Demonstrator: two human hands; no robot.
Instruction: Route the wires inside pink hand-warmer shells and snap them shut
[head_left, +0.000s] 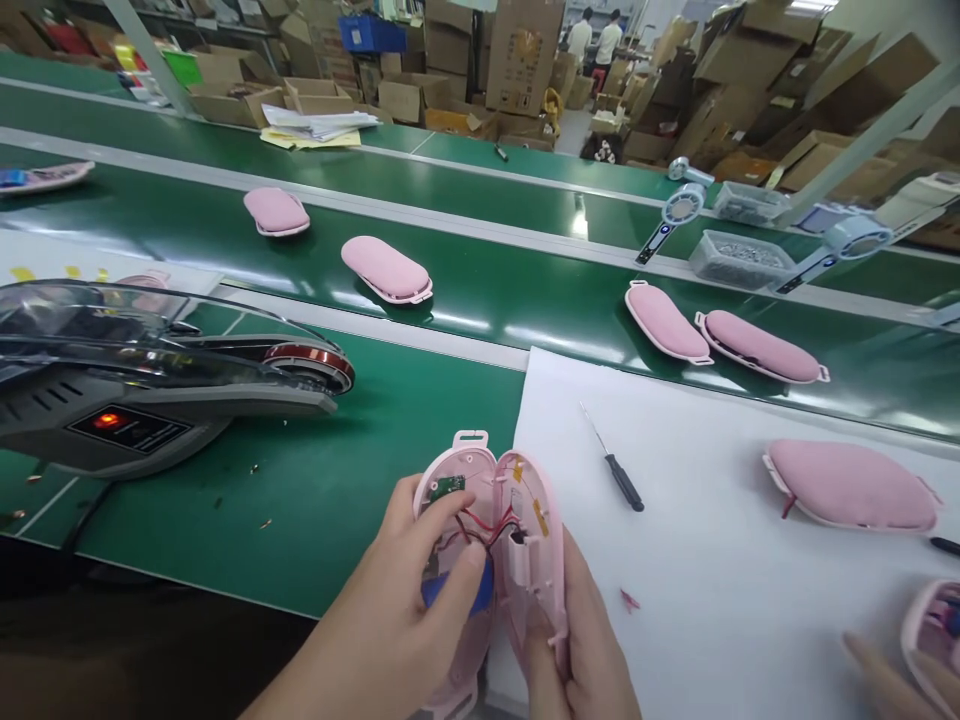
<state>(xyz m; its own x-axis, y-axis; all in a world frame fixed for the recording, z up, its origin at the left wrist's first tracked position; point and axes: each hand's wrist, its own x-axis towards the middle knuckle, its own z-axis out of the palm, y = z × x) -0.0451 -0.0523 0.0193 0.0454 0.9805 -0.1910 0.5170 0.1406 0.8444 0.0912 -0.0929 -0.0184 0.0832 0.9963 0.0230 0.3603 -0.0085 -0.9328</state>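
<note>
Between my hands an opened pink plastic case (553, 500) stands with its two halves spread like a book. My left hand (409, 590) grips the left half. Its index finger lies by a small green circuit board (448, 486), and its thumb is over a blue block (481, 590) that looks like a battery. Thin red and black wires (491, 525) run across the hinge between the halves. My right hand (592, 640) is wrapped round the right half, thumb inside its lower part. The fingertips under the case are hidden.
A black-handled screwdriver (624, 482) lies on white paper (675, 580). Right of it are a pink padded case (851, 485) and another person's hand (889, 672) at an open case. A tape dispenser (172, 400) stands left. More pink cases (386, 268) lie on the green belt (510, 290).
</note>
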